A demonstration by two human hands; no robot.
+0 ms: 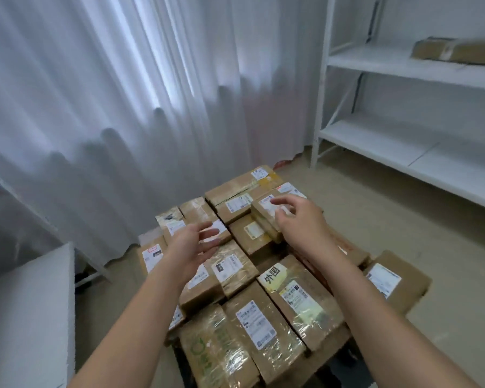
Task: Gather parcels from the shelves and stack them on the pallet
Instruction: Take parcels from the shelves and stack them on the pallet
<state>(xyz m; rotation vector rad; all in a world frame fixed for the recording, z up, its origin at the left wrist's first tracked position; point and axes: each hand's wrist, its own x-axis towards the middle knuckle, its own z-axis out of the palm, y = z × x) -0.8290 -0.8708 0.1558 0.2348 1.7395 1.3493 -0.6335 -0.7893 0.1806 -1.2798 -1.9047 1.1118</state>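
Both bare arms are reaching out over a crowded heap of brown cardboard parcels wrapped in clear tape (244,278), which is sitting low on the floor; the pallet beneath is mostly hidden under them. The left hand (192,247) is hovering with fingers spread and loose, gripping nothing, just above the parcels on the left side of the heap. The right hand (297,219) is hanging over a small labelled carton on top of the heap (266,212), fingers relaxed and slightly bent, and it is also holding nothing; whether it is touching the carton I cannot tell. One flat brown parcel (457,51) is lying on the upper board of the white metal shelving unit (403,67) at the right, well apart from the heap. These cartons are looking stiff and probably light, yet the glossy tape is likely making them slippery, so gripping across two opposite long edges would seem safer than pressing on the taped faces
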